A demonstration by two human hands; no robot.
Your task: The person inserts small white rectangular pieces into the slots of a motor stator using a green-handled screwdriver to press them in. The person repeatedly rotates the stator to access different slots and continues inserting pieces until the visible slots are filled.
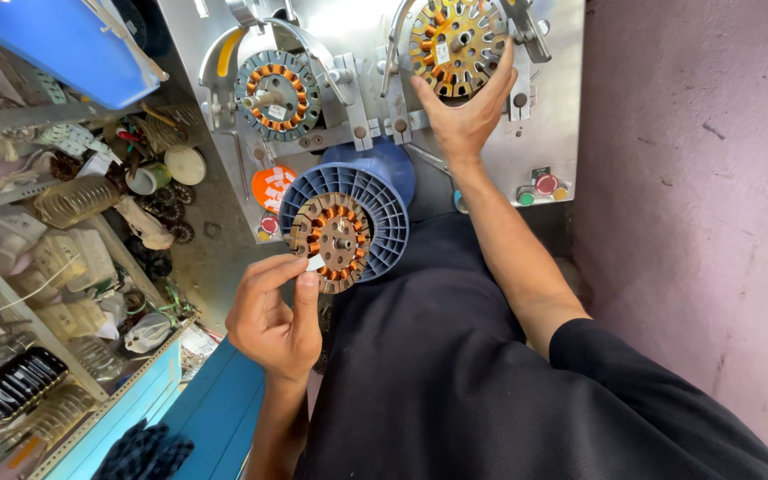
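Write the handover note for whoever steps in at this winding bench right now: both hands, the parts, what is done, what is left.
Left hand: fingers pinched on the edge of a wound stator, held in front of a blue spool.
Right hand: spread against the stator on the right fixture of the steel machine panel.
Left fixture stator: mounted, copper coils all round, no hand on it.
Done: all three stators show copper coils, so winding looks finished on each.
Left: the right stator sits on its fixture under the hand; the held one is not set down anywhere. Buttons sit low on the panel, untouched.
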